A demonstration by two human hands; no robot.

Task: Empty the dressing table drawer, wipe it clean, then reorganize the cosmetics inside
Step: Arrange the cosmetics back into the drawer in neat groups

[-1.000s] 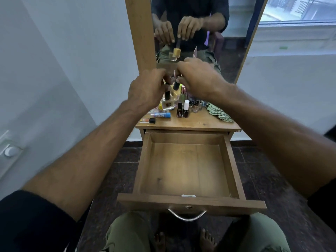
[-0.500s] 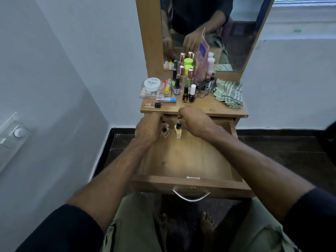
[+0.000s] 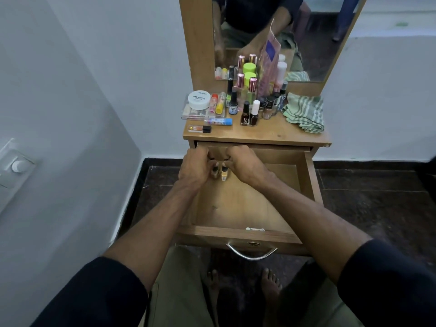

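The wooden drawer (image 3: 309,185) stands pulled out under the dressing table top (image 3: 271,135). Both hands are inside its far left corner. My left hand (image 3: 195,166) is closed on a small clear nail polish bottle (image 3: 214,172). My right hand (image 3: 243,164) is closed on a small yellow nail polish bottle (image 3: 224,173). The two bottles stand side by side, at or just above the drawer floor; I cannot tell whether they touch it. Several cosmetics crowd the table top: a white nail polish remover tub (image 3: 199,99), dark polish bottles (image 3: 245,114), a blue tube (image 3: 219,121).
A green striped cloth (image 3: 304,112) lies crumpled at the table's right side. A mirror (image 3: 313,43) rises behind the cosmetics. A white wall closes in on the left, with a switch plate (image 3: 16,165). My knees and bare feet are below the drawer handle (image 3: 251,253).
Both hands came down from the table top into the drawer, each carrying a small bottle, and have moved a little deeper toward the far left corner.
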